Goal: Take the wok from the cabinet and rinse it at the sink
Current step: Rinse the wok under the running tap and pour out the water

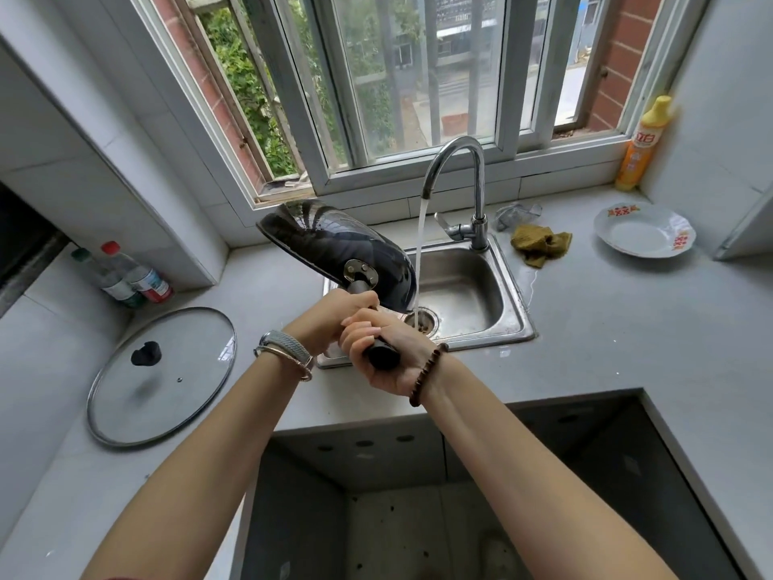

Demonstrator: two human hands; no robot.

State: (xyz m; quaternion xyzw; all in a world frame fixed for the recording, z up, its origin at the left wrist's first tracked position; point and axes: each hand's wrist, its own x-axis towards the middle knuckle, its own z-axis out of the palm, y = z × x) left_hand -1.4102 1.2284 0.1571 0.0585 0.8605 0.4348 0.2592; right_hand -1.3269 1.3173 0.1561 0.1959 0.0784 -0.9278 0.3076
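A black wok [330, 244] is tipped steeply on its side over the left part of the steel sink [514, 311], its dark outer bottom facing me. Both hands grip its black handle: my left hand [334, 316] is nearer the wok's body, my right hand [385, 345] is around the handle's end. Water runs from the curved chrome tap [468, 161] in a stream that falls just past the wok's right rim to the drain [424, 320]. The wok's inside is hidden from me.
A glass lid [163, 378] lies flat on the counter at left, with two bottles [129, 278] behind it. A green cloth [539, 242], a white plate [644, 230] and a yellow detergent bottle [644, 144] are at right. An open cabinet space [418, 517] gapes below the counter.
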